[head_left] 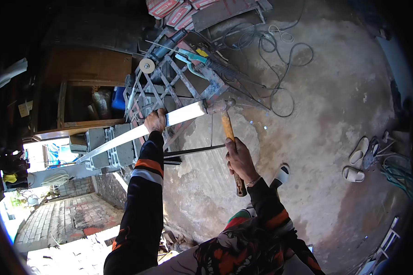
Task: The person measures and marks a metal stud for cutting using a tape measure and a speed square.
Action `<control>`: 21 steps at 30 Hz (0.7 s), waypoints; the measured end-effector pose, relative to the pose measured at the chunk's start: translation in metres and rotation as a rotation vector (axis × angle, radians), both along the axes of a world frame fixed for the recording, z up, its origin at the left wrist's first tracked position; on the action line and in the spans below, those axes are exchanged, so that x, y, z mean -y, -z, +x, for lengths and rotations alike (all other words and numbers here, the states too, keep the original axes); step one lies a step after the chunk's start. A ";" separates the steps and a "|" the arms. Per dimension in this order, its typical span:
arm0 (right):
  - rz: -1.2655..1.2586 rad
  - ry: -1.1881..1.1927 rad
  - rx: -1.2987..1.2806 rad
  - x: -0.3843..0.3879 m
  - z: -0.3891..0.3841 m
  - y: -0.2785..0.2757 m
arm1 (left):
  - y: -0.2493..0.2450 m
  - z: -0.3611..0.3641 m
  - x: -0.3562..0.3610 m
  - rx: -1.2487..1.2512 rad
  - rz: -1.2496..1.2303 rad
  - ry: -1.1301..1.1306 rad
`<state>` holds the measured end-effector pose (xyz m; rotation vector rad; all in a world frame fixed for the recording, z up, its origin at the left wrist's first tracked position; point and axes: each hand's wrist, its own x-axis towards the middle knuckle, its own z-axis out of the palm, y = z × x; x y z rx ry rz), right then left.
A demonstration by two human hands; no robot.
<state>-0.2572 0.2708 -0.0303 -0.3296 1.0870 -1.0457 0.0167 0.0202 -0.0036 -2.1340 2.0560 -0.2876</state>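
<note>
Over the concrete floor (335, 114), left hand (155, 120) clamps the stiff, likely weighty silver metal bar (183, 115); right hand (238, 158) fists the head-heavy wooden-handled hammer (227, 129) low down.

Beyond your work, a steel lattice frame (179, 82) stands on the concrete floor (335, 101). An angle grinder (163, 50) lies on its far end with its disc (147, 65) facing you, and a teal-handled electrode holder (192, 57) lies just beside it. Black cables (280, 59) loop loosely over the floor past the frame, near red-and-white sacks (170, 7) stacked at the top edge. To your left is a wooden cabinet (87, 68) with a blue container (118, 98) beside it, and grey concrete blocks (110, 146) sit below. A pair of pale sandals (355, 162) lies well off to your right, near a coiled green hose (399, 176). Sunlit brick paving (64, 215) shows at lower left.
</note>
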 end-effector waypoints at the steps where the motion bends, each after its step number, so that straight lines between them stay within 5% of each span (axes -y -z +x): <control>1: 0.001 -0.002 -0.002 0.001 0.003 0.000 | 0.003 0.002 0.002 -0.002 0.001 -0.002; 3: 0.030 0.258 0.149 0.003 0.017 -0.003 | -0.002 0.000 -0.005 -0.025 0.010 0.085; 7: -0.014 -0.015 -0.002 0.005 0.000 -0.004 | 0.003 0.007 -0.002 -0.041 -0.055 0.015; 11: 0.029 0.198 0.090 0.005 0.022 -0.012 | 0.014 0.025 0.001 -0.064 -0.082 0.081; 15: 0.005 -0.005 -0.015 0.004 -0.002 0.001 | 0.014 0.020 0.005 -0.032 -0.080 0.129; 21: 0.090 0.153 0.146 -0.016 -0.009 0.005 | 0.006 0.020 -0.022 0.021 0.126 0.157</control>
